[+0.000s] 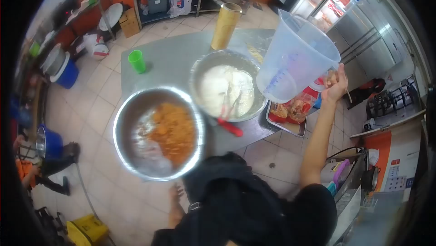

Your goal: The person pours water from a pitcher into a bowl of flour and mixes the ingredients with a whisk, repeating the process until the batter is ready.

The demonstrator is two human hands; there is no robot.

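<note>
My right hand (335, 85) is closed round the handle of a large translucent plastic measuring jug (290, 60), raised over the right side of the table. The jug looks empty. My left hand (175, 195) hangs low beside the table edge, just below the steel bowl, its fingers apart and nothing visible in them. That steel bowl (125, 132) contains an orange-brown crumbly food (172, 130) and a clear plastic bag (156, 157). Behind it, a second metal bowl (196, 78) has a pale white mixture (215, 87), with red-handled tongs (229, 125) resting on its rim.
On the steel table (168, 60) stand a green cup (137, 61) and a tall yellowish cylinder (226, 26). A metal tray (297, 130) with bagged food sits at the right. Another person (27, 173) is at far left, near a yellow bucket (86, 230).
</note>
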